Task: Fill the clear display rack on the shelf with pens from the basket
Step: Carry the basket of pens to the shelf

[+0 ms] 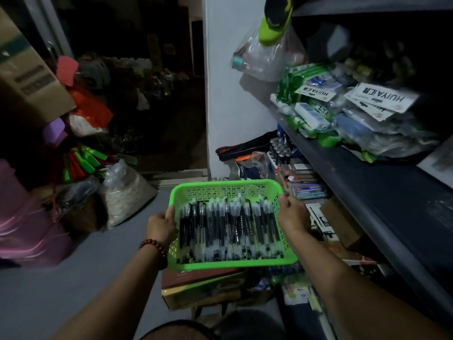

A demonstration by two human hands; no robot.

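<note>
A green plastic basket [228, 190] packed with black-and-clear pens [228, 229] is held at both sides by a person in a dim stockroom — the left hand [161, 225], a bead bracelet [153, 246] at its wrist, is closed over the near-left rim, the right hand [293, 217] clasped on the right rim. The basket hangs above stacked boxes [203, 285] on the floor, just beside a dark shelf [382, 182] heaped with bagged goods [343, 114]. No clear display rack can be made out, and the basket looks full — by all appearances the filling has not begun, every pen still to be placed
</note>
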